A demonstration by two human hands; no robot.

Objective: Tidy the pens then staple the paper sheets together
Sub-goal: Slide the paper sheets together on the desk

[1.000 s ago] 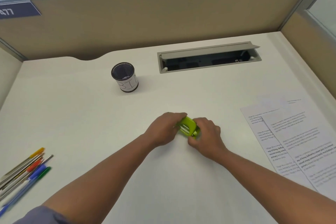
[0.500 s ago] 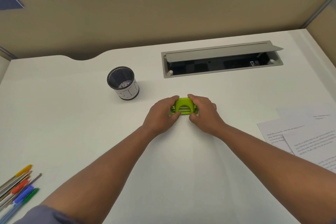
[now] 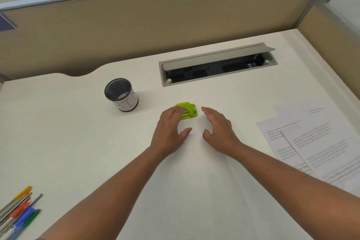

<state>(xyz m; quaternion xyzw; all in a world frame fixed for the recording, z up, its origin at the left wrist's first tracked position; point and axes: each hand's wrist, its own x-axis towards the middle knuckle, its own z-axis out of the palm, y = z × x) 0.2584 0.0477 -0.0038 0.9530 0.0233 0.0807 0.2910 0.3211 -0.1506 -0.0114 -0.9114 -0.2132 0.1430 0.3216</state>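
stapler (image 3: 187, 110): small, lime green plastic body, metal parts showing on the side facing the camera. Lies flat on the white desk (image 3: 78, 142), roughly mid-desk, just right of the pen cup and in front of the cable tray.
left hand (image 3: 169, 129): palm down, fingers straight and loosely together, thumb out to the side. Fingertips overlap the stapler's left edge; cannot tell if they touch it or hover just above. Nothing gripped.
right hand (image 3: 217, 129): palm down, fingers relaxed and slightly spread, thumb out. Fingertips sit just right of the stapler with a visible gap, not touching it. Holds nothing.
pens (image 3: 18, 214): loose bunch at the near-left corner of the desk, lying roughly parallel and angled toward the far right. Yellow, orange-red, blue and green caps visible, plus a few thin grey or metallic barrels. Partly cut off by the frame edge. Well apart from both hands.
pen cup (image 3: 121, 95): black mesh cylinder with a white paper label wrapped round the lower half, upright. No pens visible in it.
paper sheets (image 3: 315, 142): printed white pages on the right side of the desk, overlapping and fanned out, edges not aligned. Text too blurred to read. Near the right forearm, not touched.
cable tray (image 3: 218, 64): grey recessed slot in the desk, lid propped open, dark inside.
partition (image 3: 155, 17): tan panel behind the desk.
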